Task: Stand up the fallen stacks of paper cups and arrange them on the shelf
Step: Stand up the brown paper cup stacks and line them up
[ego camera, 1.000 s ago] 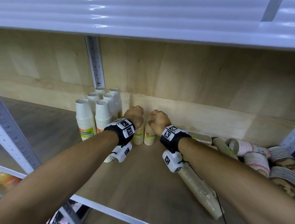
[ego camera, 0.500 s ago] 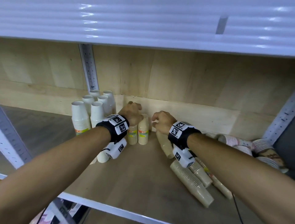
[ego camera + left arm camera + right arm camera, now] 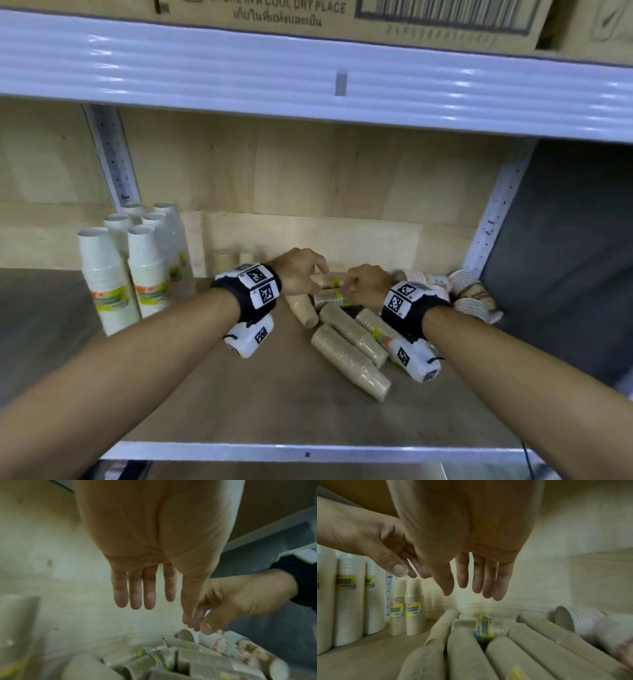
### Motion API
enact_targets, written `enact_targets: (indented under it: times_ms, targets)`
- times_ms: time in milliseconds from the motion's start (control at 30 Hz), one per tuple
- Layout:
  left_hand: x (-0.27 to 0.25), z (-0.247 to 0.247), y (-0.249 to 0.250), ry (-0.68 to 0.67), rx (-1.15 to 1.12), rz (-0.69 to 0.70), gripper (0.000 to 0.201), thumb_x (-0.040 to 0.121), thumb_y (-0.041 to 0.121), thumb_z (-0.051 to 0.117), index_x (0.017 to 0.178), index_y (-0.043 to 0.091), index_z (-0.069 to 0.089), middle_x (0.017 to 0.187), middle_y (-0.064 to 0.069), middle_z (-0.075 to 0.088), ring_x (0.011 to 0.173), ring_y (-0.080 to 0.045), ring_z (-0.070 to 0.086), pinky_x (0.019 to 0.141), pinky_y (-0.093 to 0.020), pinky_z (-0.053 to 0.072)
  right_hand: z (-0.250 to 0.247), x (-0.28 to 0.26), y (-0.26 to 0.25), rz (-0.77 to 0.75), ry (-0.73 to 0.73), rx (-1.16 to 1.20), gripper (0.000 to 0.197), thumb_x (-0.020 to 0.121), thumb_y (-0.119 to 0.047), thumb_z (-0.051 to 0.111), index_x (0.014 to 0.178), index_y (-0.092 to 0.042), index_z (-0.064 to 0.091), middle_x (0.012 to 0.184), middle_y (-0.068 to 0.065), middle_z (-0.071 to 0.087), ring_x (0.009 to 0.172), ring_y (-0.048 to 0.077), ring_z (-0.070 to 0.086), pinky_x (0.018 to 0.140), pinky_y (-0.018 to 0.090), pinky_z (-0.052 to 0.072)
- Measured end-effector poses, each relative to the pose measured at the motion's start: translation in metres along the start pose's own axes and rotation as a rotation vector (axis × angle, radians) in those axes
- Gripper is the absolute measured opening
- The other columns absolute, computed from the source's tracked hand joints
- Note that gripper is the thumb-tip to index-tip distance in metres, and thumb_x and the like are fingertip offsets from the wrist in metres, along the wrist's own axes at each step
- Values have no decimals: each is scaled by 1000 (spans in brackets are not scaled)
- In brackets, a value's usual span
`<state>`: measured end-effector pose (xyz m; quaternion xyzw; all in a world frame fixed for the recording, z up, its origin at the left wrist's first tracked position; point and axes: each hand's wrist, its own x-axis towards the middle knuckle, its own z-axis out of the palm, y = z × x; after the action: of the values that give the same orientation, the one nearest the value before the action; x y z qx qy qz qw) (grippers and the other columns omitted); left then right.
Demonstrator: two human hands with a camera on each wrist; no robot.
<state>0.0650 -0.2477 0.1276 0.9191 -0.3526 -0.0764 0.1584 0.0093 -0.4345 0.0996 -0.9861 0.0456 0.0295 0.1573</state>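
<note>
Several brown cup stacks (image 3: pixel 349 346) lie fallen on the wooden shelf (image 3: pixel 260 404), right of centre. Both hands hover just above them, side by side. My left hand (image 3: pixel 305 274) has straight, relaxed fingers (image 3: pixel 135 596) and holds nothing. My right hand (image 3: pixel 363 284) also hangs empty, its fingers (image 3: pixel 481 580) straight over a fallen stack with a yellow label (image 3: pixel 485 627). Two short brown stacks (image 3: pixel 407 608) stand upright by the back wall. Tall white stacks (image 3: pixel 120 274) stand at the left.
Patterned cup stacks (image 3: pixel 469 294) lie in the right back corner beside the white upright post (image 3: pixel 493 212). The upper shelf edge (image 3: pixel 308 82) hangs low overhead, with cardboard boxes on it. The shelf's front lip (image 3: pixel 308 452) is white metal.
Both hands have let go of the two short brown stacks, which stand upright, and moved right over the fallen pile. The head view has tilted up and shifted right.
</note>
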Motion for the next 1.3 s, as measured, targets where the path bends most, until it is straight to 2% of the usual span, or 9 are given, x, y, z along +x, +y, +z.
enact_targets:
  times_ms: [167,367,500,567,800,900,1000,1133,1300]
  targets:
    - [2,44,24,-109,1,94,45,80,30,78,122,26,64,118,2,61,104,-16,59,81,-24,46,25,-36,21,14,-35,18,3,80,-33,62,80,-31,64,84,-2,65,87,19,62,75,33,46]
    - [2,92,30,-255,-6,95,48,74,37,80,119,29,65,117,7,65,106,-14,62,93,-37,52,58,-58,36,28,51,108,56,76,-74,38,81,-23,60,76,-6,63,71,13,59,65,32,46]
    - [2,106,30,-284,9,127,44,74,30,80,116,28,65,120,7,61,109,-13,58,96,-35,49,63,-69,40,16,46,103,9,87,-32,62,83,-25,57,68,-13,49,64,4,48,52,14,31]
    - [3,112,26,-269,54,150,51,73,29,81,120,26,63,126,5,56,115,-15,53,98,-32,46,67,-68,44,17,65,105,30,89,-21,62,69,-32,43,66,-15,42,59,-1,40,50,12,26]
    - [4,114,24,-283,242,227,61,63,43,83,118,35,58,129,9,52,120,-16,44,102,-39,40,72,-63,47,55,24,130,10,85,-22,65,95,-24,64,71,-15,44,82,14,51,68,24,36]
    - [5,117,22,-316,341,198,65,58,53,81,116,47,52,123,8,51,113,-21,45,98,-44,40,75,-62,45,87,30,140,36,82,-23,69,116,-13,64,76,-8,53,76,12,53,61,19,37]
    - [2,116,23,-337,392,182,68,61,51,80,123,47,52,121,6,53,112,-22,43,98,-45,37,79,-60,44,111,28,157,44,78,-25,74,120,-14,64,81,-4,63,72,10,58,53,12,33]
    - [0,114,24,-348,415,175,69,61,50,81,124,47,52,120,4,54,110,-22,44,97,-46,37,79,-60,41,113,11,153,47,77,-31,75,121,-16,63,104,4,69,98,20,65,71,22,41]
    - [3,117,22,-336,422,158,71,57,51,83,121,49,51,118,5,53,109,-23,47,96,-46,39,77,-64,38,118,-2,188,41,79,-25,73,117,-14,64,96,5,71,82,16,66,75,30,56]
